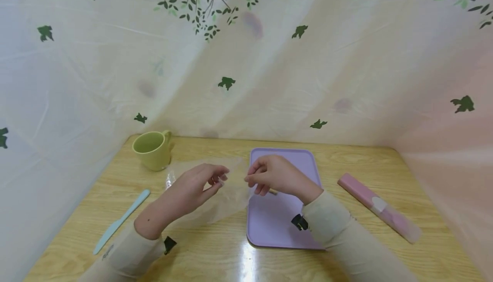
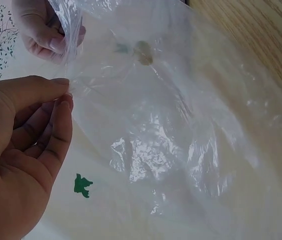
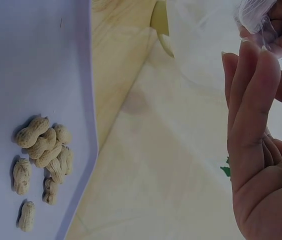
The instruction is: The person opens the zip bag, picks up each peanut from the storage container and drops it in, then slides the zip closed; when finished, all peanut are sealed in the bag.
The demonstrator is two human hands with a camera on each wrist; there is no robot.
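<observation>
Between both hands hangs a thin clear plastic bag (image 2: 156, 150), crinkled and spread out. My left hand (image 1: 196, 188) pinches its gathered edge between thumb and fingertips, plainest in the left wrist view. My right hand (image 1: 275, 175), over the tray, has thumb and fingertips together at the bag's other side. A tan oval shape (image 2: 143, 53) shows through the film; I cannot tell whether it is inside. On the purple tray (image 1: 273, 226) lie several unshelled peanuts (image 3: 46, 145), mostly hidden under my right hand in the head view.
A yellow-green mug (image 1: 152, 151) stands at the back left of the wooden table (image 1: 208, 247). Left of the bag lies a light blue knife (image 1: 121, 221). A long pink case (image 1: 379, 207) rests right of the tray. Patterned cloth (image 1: 269, 102) encloses the table's back and sides.
</observation>
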